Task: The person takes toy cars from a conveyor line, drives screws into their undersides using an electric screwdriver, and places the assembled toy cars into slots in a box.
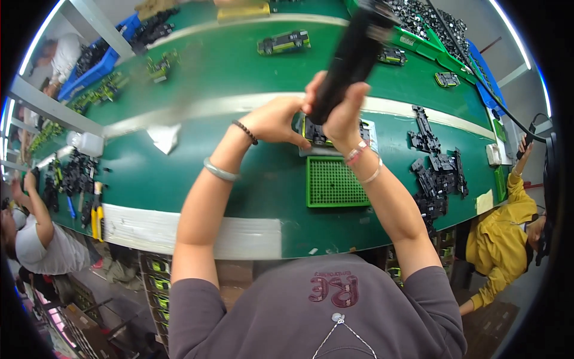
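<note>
My right hand (342, 113) is wrapped around a thick black electric screwdriver (353, 60), blurred by motion, which slants up and away to the right. Below it, a toy car chassis (318, 133) in black and yellow-green rests in a pale fixture (372, 134). My left hand (276, 121) grips the chassis at its left end, thumb on the near side and fingers on the far side. Part of the chassis is covered by my right hand and wrist, and the tool's tip cannot be made out.
A green perforated tray (335, 182) lies nearer me. Black plastic parts (436, 173) are heaped at right. Toy cars (284, 42) sit on the far green surface beyond a pale rail (233, 103). Yellow-handled pliers (97, 212) lie at left. Co-workers sit at both sides.
</note>
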Tool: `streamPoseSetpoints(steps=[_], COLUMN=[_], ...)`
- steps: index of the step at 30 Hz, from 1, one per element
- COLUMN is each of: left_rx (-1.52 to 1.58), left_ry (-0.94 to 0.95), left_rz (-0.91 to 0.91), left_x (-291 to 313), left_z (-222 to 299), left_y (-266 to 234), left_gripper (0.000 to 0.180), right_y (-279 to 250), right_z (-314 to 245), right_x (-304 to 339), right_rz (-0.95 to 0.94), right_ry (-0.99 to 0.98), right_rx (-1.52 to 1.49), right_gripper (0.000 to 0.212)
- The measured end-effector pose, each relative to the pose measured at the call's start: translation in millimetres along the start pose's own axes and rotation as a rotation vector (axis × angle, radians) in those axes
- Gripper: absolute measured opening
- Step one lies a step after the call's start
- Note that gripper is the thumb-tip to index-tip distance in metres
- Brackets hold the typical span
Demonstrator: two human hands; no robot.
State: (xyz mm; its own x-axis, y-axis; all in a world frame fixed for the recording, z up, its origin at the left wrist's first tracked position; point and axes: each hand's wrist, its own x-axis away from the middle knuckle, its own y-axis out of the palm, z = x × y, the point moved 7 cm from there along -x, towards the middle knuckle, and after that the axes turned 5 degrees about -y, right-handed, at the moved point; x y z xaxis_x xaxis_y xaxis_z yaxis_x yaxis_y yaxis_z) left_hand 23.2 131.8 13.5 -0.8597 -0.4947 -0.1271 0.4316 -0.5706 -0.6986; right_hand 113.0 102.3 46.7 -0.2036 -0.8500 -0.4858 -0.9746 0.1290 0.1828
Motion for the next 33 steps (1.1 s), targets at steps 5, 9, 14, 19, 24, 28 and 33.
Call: streamPoseSetpoints(steps=[5, 9, 14, 19, 24, 28, 33], left_rx=[0.618, 0.54, -0.364, -0.818, -0.434, -0.472, -0.53], left_ry=[0.025, 0.0, -0.214, -0.418, -0.094, -0.004, 0.05], left_rz=[0.117, 0.48, 0.307, -0.06, 0.102, 0.143, 0.103], left_x=[-1, 26, -9, -62, -110, -164, -226], left_z=[0, -8, -35, -92, -60, -18, 1], left_y=[-36, -113, -136, -89, -61, -43, 23], left_gripper=[0.045, 0.049, 0.047, 0.047, 0.048, 0.04, 0.039], right_y=[-59, -127, -167, -172, -177, -176, -172], right_z=[-90, -82, -51, -38, -33, -37, -36], right_x=[2, 53, 100, 110, 111, 110, 112], right_rz=[0.142, 0.222, 0.323, 0.333, 0.368, 0.373, 0.34], right_ry=[-0.266, -0.164, -0.094, -0.035, -0.047, -0.06, -0.062], right_rx=[-0.383, -0.117, 0.046, 0.074, -0.005, -0.017, 0.003], right_gripper=[0.096, 0.094, 0.091, 0.089, 0.087, 0.086, 0.086])
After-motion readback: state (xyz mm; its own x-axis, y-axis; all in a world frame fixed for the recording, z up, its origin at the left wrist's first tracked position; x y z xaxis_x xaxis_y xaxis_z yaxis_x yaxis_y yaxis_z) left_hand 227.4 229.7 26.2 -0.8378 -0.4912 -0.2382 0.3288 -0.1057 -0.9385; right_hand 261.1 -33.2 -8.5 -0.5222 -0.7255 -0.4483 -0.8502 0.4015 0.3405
